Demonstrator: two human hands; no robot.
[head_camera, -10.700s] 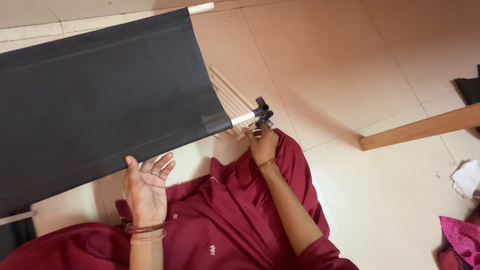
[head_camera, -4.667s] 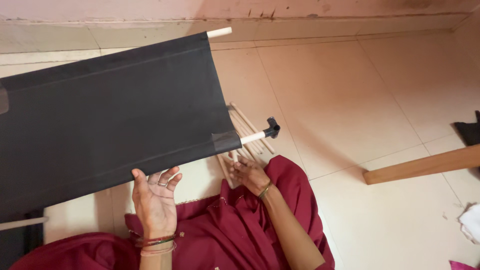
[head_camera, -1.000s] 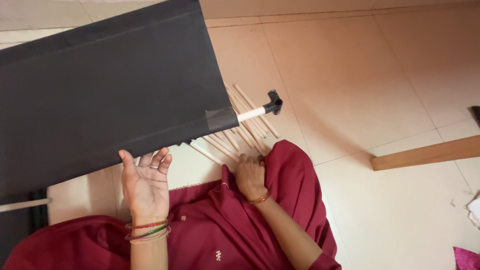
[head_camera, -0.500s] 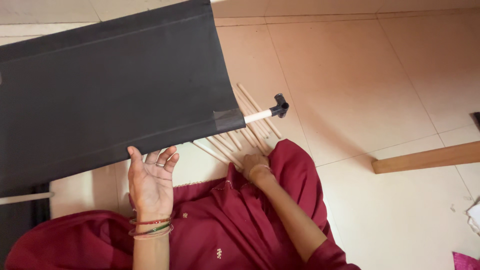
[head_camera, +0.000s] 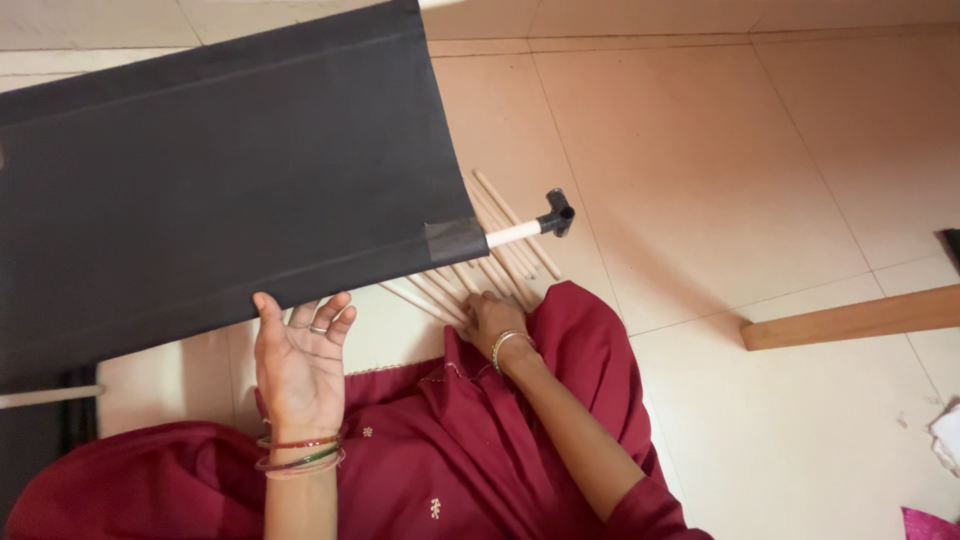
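Floor-level: right hand (head_camera: 492, 318) touches wooden rods (head_camera: 495, 265).

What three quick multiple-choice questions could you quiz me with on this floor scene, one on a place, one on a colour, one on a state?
1. Where does the right hand rest?
A. On the wooden plank
B. On the bundle of thin wooden rods
C. On the black corner fitting

2. What colour is the stretched fabric panel?
A. White
B. Red
C. Black

3. How is the left hand placed?
A. Open, fingers up under the panel's lower edge
C. Flat on the floor
B. Closed on a rod

Answers:
1 B: the fingers lie on the wooden rods spread on the tiled floor; the wooden plank lies far to the side, and the corner fitting sits untouched on its rod end.
2 C: the fabric is dark black throughout.
3 A: palm open, fingertips at the fabric's edge, grasping nothing.
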